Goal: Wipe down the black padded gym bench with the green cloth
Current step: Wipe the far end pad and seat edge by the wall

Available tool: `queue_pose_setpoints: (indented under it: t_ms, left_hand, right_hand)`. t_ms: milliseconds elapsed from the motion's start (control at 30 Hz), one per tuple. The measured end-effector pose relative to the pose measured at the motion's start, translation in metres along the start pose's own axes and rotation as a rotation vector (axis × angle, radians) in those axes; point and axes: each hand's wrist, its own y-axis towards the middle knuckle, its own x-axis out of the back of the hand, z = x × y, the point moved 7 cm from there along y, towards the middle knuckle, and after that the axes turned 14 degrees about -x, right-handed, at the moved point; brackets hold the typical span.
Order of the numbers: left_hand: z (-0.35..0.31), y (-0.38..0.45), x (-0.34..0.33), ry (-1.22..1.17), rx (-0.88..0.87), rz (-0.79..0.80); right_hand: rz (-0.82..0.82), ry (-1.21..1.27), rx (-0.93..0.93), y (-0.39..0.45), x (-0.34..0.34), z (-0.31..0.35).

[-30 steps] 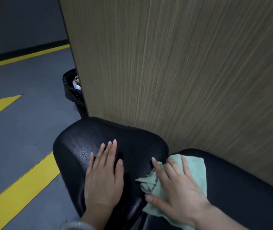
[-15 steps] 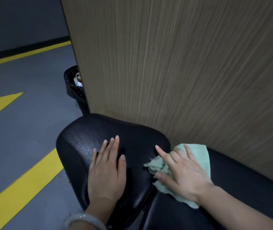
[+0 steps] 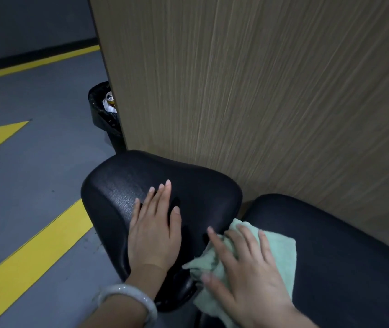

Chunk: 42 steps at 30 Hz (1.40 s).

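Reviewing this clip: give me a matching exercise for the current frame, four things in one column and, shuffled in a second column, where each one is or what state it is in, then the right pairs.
Things:
1. left hand
2. green cloth
3. black bin
4. pale bangle

Places or states:
A. pressed under the right hand, spanning the gap between the two bench pads
B. on the left wrist
C. flat on the smaller bench pad, fingers straight
D. on the floor, partly hidden behind the wood-grain panel

Pairs: 1-C, 2-A, 3-D, 4-B
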Motion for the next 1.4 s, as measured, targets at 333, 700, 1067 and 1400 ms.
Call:
queue_pose_setpoints:
  t_ms: [333,700,1067,1400]
  left_hand:
    - [0.0,0.0,0.002,-0.002,0.009,-0.008]
    - [0.001,0.0,0.001,-0.006,0.011,0.012]
    - [0.001,0.0,0.003,-0.046,0.008,-0.007]
    - [-0.001,0.0,0.003,-0.039,-0.007,-0.016]
  right_hand:
    - [0.076,-0.047,-0.335,0.072,0.011,-0.03]
    - [-0.009,-0.002,-0.213,-0.021,-0.014,0.032]
    - [0.117,-0.066,-0.284,0.071,0.008,-0.024]
    - [0.035,-0.057,-0.352,0.02,-0.007,0.009]
